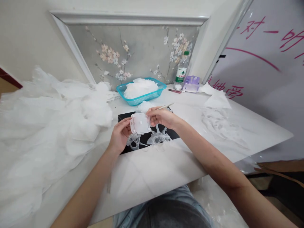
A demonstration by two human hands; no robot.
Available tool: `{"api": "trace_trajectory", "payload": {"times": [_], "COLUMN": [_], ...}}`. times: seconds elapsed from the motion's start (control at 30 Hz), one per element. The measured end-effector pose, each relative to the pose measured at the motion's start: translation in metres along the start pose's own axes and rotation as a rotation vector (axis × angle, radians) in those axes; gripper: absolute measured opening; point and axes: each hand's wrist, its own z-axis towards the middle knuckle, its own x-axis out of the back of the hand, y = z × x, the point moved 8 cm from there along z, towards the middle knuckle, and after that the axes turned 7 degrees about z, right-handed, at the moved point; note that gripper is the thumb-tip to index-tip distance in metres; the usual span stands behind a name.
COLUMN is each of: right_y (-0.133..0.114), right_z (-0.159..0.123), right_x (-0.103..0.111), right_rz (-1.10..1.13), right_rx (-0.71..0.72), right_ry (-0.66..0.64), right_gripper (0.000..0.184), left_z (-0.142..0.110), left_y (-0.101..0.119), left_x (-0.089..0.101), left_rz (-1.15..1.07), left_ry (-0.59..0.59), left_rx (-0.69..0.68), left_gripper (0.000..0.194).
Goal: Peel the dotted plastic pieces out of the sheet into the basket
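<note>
Open white tabletop (152, 180) lies below both hands; the left hand (120, 136) grips a cloudy, corner-studded plastic piece (140, 123), the right hand (161, 116) pinches a thin stick (165, 106).

Your moulded plastic piece (140, 123): milky, translucent white. Thin stick (166, 106): pale tan. Basket (152, 96): turquoise, lattice-patterned, heaped with white fluff (140, 88). Board beneath your hands (152, 137): black. Tabletop (237, 148): white, faint grey veining. Wall panel (142, 41): grey, with pale pink and white blossom on thin dark branches. Bottle label (180, 73): green. Packet (191, 84): lilac. Whiteboard (261, 57): magenta handwriting on white. Your jeans (161, 212): pale blue.
</note>
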Motion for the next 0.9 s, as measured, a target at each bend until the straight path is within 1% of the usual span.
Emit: {"api": "trace_trajectory", "payload": {"times": [0.2,0.27,0.33,0.4,0.5,0.6,0.7,0.8,0.9], "right_y": [-0.002,-0.002,-0.002,-0.001,0.006,0.020,0.032,0.034,0.032], "right_z": [-0.005,-0.006,-0.005,-0.003,-0.001,-0.005,-0.011,-0.014,-0.013], "right_x": [-0.010,-0.015,-0.016,-0.012,0.004,0.024,0.038,0.041,0.041], "right_rz": [0.068,0.091,0.094,0.088,0.038,-0.047,-0.095,-0.138,-0.177], "right_rx": [-0.042,-0.050,-0.031,0.017,0.082,0.086,0.064,0.085,0.090], "right_ry": [-0.140,-0.178,-0.184,-0.150,-0.076,-0.033,-0.004,0.043,0.142], "right_gripper": [0.010,0.011,0.013,0.016,0.018,0.020,0.024,0.021,0.016], "left_z": [-0.003,-0.004,-0.004,-0.002,0.001,0.005,0.006,0.007,0.007], "left_y": [-0.001,-0.002,-0.004,-0.006,-0.013,-0.022,-0.028,-0.031,-0.031], "left_x": [-0.001,-0.001,0.001,0.003,0.004,0.006,0.009,0.011,0.014], "left_rz": [-0.107,-0.118,-0.108,-0.084,0.037,0.217,0.325,0.372,0.383], "left_ry": [-0.062,-0.063,-0.050,-0.031,-0.029,-0.035,0.002,0.044,0.077], "left_rx": [0.059,0.085,0.100,0.100,0.106,0.123,0.138,0.156,0.181], "left_gripper": [0.008,0.008,0.008,0.009,0.011,0.015,0.016,0.016,0.017]}}
